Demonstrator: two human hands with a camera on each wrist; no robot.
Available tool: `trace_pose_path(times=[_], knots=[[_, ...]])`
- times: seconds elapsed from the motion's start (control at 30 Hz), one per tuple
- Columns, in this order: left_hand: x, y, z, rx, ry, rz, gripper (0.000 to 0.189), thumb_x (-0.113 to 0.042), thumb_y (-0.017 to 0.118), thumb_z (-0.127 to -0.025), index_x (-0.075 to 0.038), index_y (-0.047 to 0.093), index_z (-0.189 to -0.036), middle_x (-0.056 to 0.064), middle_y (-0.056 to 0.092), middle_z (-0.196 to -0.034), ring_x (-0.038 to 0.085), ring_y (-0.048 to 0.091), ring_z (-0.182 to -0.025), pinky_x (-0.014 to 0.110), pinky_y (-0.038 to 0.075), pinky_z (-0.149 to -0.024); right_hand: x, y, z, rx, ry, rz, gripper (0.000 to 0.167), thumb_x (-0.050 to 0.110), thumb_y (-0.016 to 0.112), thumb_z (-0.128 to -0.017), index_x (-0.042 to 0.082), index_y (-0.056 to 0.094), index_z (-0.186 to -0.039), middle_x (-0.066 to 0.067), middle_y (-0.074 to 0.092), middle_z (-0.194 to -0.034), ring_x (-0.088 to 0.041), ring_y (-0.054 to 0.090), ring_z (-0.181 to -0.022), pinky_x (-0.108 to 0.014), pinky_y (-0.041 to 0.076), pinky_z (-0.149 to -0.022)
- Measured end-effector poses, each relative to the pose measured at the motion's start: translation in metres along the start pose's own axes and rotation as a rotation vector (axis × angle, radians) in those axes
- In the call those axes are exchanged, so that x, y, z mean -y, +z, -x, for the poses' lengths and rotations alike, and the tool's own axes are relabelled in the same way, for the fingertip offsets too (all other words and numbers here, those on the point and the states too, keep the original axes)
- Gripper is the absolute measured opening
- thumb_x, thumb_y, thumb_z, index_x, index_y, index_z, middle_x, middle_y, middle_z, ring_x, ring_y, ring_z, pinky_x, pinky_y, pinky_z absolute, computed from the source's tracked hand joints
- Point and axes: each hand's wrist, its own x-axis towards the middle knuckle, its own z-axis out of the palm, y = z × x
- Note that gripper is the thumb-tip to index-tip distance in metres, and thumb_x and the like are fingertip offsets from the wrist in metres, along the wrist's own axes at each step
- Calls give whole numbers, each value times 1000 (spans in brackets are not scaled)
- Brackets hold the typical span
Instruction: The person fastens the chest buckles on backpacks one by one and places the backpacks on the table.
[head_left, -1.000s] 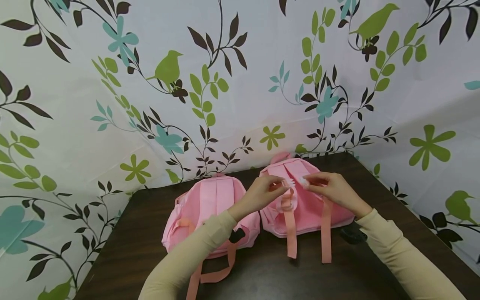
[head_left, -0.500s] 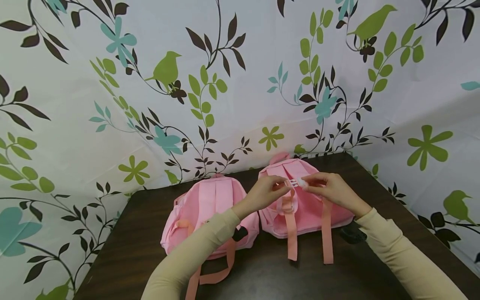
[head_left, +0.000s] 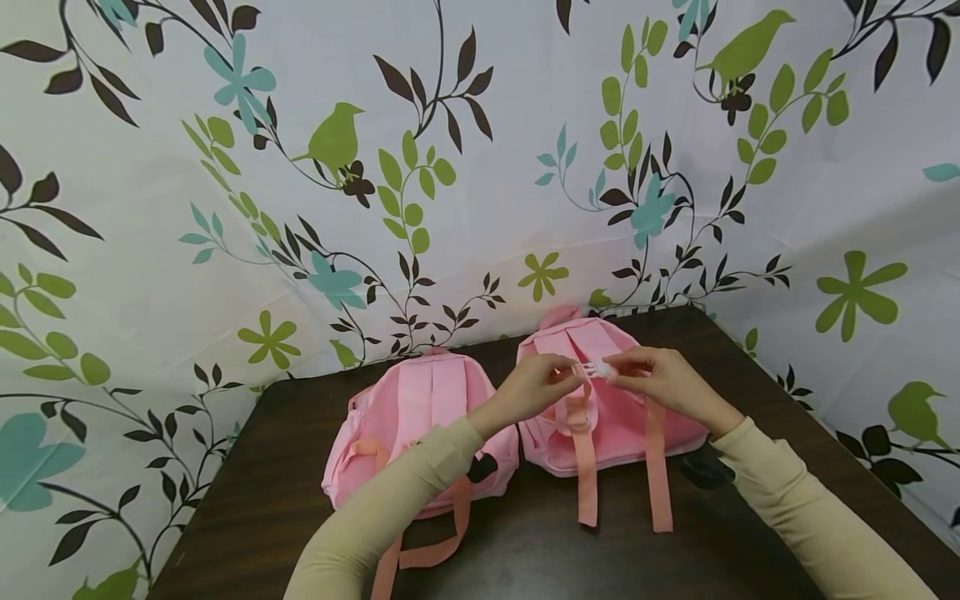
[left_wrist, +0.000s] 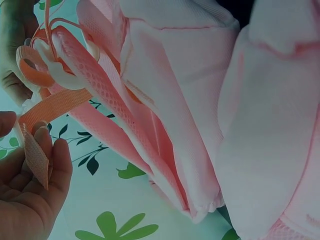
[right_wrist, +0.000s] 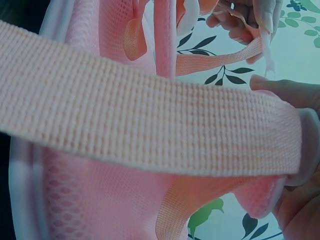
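My left hand pinches one half of a white buckle, its prongs pointing right, in front of the right pink backpack. My right hand pinches the other white buckle half between thumb and fingers. The two halves meet end to end, with prongs still showing between the hands. In the left wrist view an orange webbing strap runs from the left fingers to the bag. A wide peach strap crosses the right wrist view towards the right hand, hiding part of the mesh shoulder strap.
A second pink backpack stands left, behind the left forearm, with a loose orange strap and a small black object. Another black object lies beside the right bag. The dark table backs onto a leaf-patterned sheet.
The buckle halves have come together from a visible gap, the prongs now at the right-hand half. Both hands stay close to the same place; the hanging straps have shifted slightly right.
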Motion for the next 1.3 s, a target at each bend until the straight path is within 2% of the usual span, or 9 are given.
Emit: trace_pose_path(times=[0.47, 0.7, 0.87, 0.97, 1.17, 1.3], knots=[[-1, 3, -1, 21, -21, -3, 18, -23, 64, -101, -11, 73, -110, -4, 51, -71, 7, 44, -58, 20, 37, -52, 0, 1, 1, -4, -35, 26, 38, 25, 78, -90, 4, 72, -121, -7, 72, -109, -23, 64, -96, -22, 54, -78], [0, 6, -1, 33, -39, -19, 19, -26, 65, -100, -12, 74, -110, -4, 50, -69, 8, 45, -57, 20, 39, -52, 0, 3, 1, -6, -57, 45, 37, 23, 79, -89, 3, 73, -120, -7, 72, -109, -23, 66, -98, -31, 57, -82], [0, 8, -2, 38, -40, -36, 19, -26, 65, -100, -13, 74, -109, -5, 51, -69, 8, 46, -58, 20, 40, -52, 0, 3, 1, -7, -68, 68, 36, 23, 79, -89, 4, 73, -119, -5, 73, -107, -20, 64, -94, -27, 56, -79], [0, 9, -2, 45, -45, -27, 20, -26, 65, -100, -12, 74, -112, -5, 55, -72, 8, 49, -60, 20, 43, -52, -1, 3, 1, -9, -73, 66, 36, 23, 79, -89, 3, 74, -119, -4, 73, -106, -19, 64, -92, -26, 56, -78], [0, 10, -1, 49, -48, 0, 21, -25, 67, -99, -11, 74, -114, 0, 65, -81, 10, 54, -64, 22, 47, -52, -3, 3, 2, -14, -78, 62, 37, 24, 79, -89, 3, 73, -120, -7, 73, -110, -23, 67, -97, -38, 59, -82], [1, 10, -1, 43, -55, -4, 23, -25, 67, -99, -12, 74, -116, -3, 69, -89, 8, 56, -69, 22, 49, -55, -2, 2, 4, -6, -83, 66, 36, 23, 78, -89, 4, 74, -120, -9, 73, -112, -25, 69, -99, -40, 59, -82]])
